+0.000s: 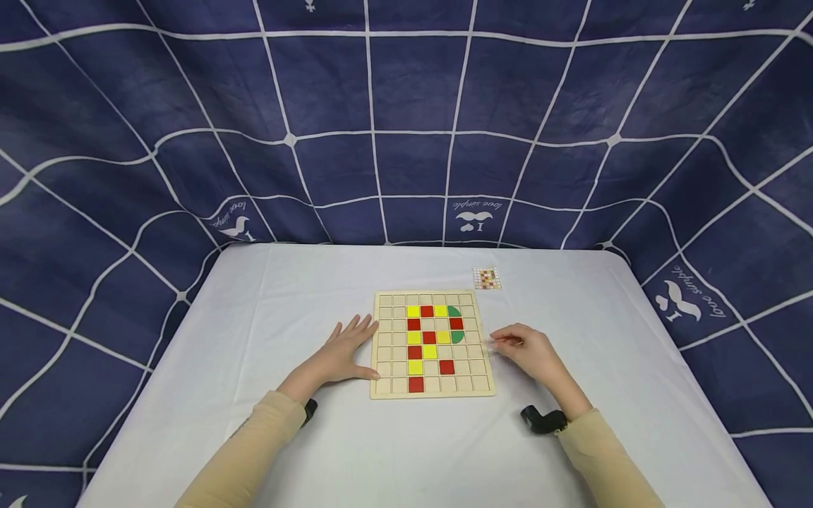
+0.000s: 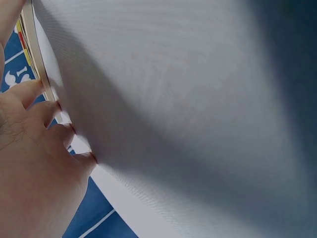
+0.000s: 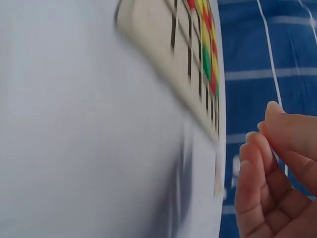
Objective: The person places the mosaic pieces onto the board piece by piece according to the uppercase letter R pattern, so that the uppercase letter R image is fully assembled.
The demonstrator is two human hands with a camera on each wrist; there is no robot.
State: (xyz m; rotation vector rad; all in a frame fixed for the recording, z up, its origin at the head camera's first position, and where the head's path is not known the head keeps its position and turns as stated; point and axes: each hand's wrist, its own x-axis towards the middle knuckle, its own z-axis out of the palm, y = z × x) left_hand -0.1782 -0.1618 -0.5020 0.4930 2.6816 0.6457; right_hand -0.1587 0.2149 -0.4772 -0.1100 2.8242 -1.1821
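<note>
A square wooden grid board [image 1: 385, 355] lies on the table, with red and yellow square tiles and two green quarter-round tiles in its cells. A lone red tile [image 1: 447, 367] sits toward the lower right of the pattern. Along the board's left edge, my left hand [image 1: 339, 353] rests with spread fingers and thumb. My right hand [image 1: 530, 353] is just off the board's right edge, over the white cloth. Its fingers [image 3: 250, 183] are loosely bent with the thumb near the index finger, and I see no piece between them.
Behind the board's far right corner lies a small patterned card [image 1: 487, 278]. White cloth [image 1: 305, 282] covers the table. A dark blue curtain with white lines [image 1: 413, 166] hangs around its far side and both sides.
</note>
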